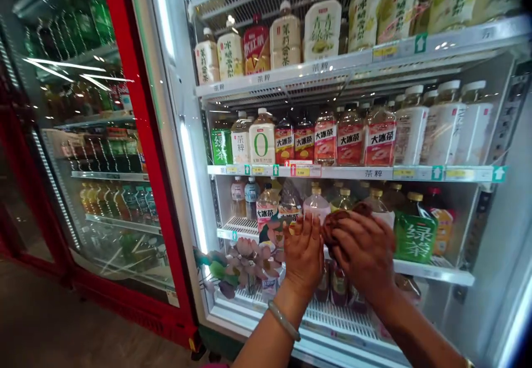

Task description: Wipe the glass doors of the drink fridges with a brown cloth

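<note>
maybe the reddish-brown cloth (330, 225) could slip from the right hand (368, 254), since it's bunched small under those fingers; a careless sideways rub might also catch an edge of the flower decal (248, 258). the cloth looks soft and crumpled, pressed against what seems the cooler's glass front (353, 188), before the shelved bottles (380, 135). the right hand curls over it; the left hand (303, 257) is unclenched beside it, fingers extended, apparently holding nothing
</note>
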Motion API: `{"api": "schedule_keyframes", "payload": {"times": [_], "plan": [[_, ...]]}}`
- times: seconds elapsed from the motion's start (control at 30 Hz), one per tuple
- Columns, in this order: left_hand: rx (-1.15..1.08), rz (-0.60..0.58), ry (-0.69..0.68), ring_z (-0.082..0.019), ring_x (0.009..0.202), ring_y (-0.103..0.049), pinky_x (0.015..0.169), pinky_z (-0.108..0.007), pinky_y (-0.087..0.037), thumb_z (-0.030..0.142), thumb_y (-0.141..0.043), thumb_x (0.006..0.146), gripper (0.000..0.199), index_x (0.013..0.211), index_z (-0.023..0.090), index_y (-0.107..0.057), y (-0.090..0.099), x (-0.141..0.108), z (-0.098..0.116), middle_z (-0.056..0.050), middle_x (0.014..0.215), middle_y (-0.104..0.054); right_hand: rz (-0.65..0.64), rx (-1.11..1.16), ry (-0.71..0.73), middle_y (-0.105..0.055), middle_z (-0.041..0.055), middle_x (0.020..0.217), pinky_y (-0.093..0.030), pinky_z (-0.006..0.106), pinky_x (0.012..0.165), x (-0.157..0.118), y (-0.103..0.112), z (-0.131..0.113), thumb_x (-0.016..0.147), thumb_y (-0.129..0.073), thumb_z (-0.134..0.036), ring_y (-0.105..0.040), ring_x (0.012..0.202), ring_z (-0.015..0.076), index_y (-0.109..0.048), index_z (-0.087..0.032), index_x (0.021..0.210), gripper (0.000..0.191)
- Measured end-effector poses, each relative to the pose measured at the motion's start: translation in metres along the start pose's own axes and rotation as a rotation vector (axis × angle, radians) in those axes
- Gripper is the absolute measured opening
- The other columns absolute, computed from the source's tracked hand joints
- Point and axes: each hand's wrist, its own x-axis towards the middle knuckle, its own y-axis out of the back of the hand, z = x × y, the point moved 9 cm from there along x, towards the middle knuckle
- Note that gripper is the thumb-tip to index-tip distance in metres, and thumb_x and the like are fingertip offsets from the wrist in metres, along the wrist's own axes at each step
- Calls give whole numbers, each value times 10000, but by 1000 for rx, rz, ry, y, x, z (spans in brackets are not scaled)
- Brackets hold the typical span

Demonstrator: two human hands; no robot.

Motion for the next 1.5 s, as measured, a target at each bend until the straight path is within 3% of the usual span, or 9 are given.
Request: {"api": "schedule_keyframes", "payload": {"times": [0.13, 0.3, 0.4, 0.53, 0.67, 0.9, 1.17, 1.37, 1.5], "plan": [[23, -45, -43, -176, 1645, -178, 1369, -450, 55, 188, -492, 1042, 705, 1691, 160, -218, 5, 36, -25, -99, 1669, -439, -77, 82, 259, -789, 8, 1158, -430, 515, 1175, 0, 4, -10, 918, -683, -165, -673, 1187, 256, -717, -285, 1057, 187], [47, -17, -55, -193, 1632, -229, 1372, -473, 39, 214, -466, 1058, 718, 1704, 168, -156, 13, 70, -51, -111, 1680, -406, 23, 6, 100, -773, 63, 1175, -429, 532, 1152, 71, 8, 22, 907, -726, -227, -640, 1219, 293, -712, -247, 1056, 151], [56, -17, -70, -205, 1634, -226, 1371, -490, 41, 227, -467, 1063, 731, 1707, 163, -129, 12, 83, -59, -115, 1687, -394, 67, -32, 74, -765, 67, 1193, -395, 527, 1170, 109, -7, 2, 892, -740, -252, -617, 1260, 302, -713, -238, 1066, 176], [51, -39, -91, -200, 1640, -209, 1378, -491, -8, 198, -456, 1053, 742, 1709, 168, -109, 14, 83, -71, -106, 1700, -374, 1, 32, 280, -777, 33, 1177, -371, 489, 1198, 91, -25, -42, 945, -685, -223, -628, 1222, 248, -708, -240, 1050, 109], [61, -66, -95, -211, 1632, -244, 1378, -515, -96, 199, -472, 1046, 773, 1710, 202, -76, 20, 79, -88, -101, 1709, -355, -61, 55, 406, -782, 8, 1165, -369, 463, 1198, 77, -21, -41, 968, -641, -188, -626, 1192, 223, -712, -245, 1049, 122], [60, -70, -84, -241, 1640, -199, 1364, -555, -171, 222, -441, 1056, 757, 1708, 159, -61, 16, 113, -105, -138, 1720, -321, 58, -73, 222, -762, 59, 1195, -340, 482, 1147, 176, -36, -45, 908, -713, -306, -586, 1224, 272, -746, -252, 1029, 136], [94, -134, -207, -209, 1642, -174, 1375, -508, -125, 212, -407, 1072, 750, 1709, 165, -14, 35, 103, -147, -123, 1720, -341, -51, -20, 639, -773, 0, 1132, -351, 430, 1155, 138, -42, -87, 962, -649, -196, -583, 1184, 205, -731, -256, 1036, 125], [70, -128, -126, -235, 1649, -143, 1373, -527, -116, 258, -372, 1088, 671, 1706, 152, -132, 41, 140, -182, -142, 1745, -274, 70, -36, 371, -754, 20, 1182, -313, 444, 1112, 220, -66, -86, 1010, -607, -314, -543, 1184, 224, -708, -249, 1034, 123], [56, -125, -73, -228, 1651, -138, 1371, -513, -127, 228, -353, 1076, 641, 1692, 133, -207, 44, 146, -203, -149, 1744, -278, 20, -21, 457, -744, 28, 1128, -295, 447, 1107, 220, -89, -124, 1004, -592, -270, -528, 1150, 223, -698, -233, 984, 114]]}}
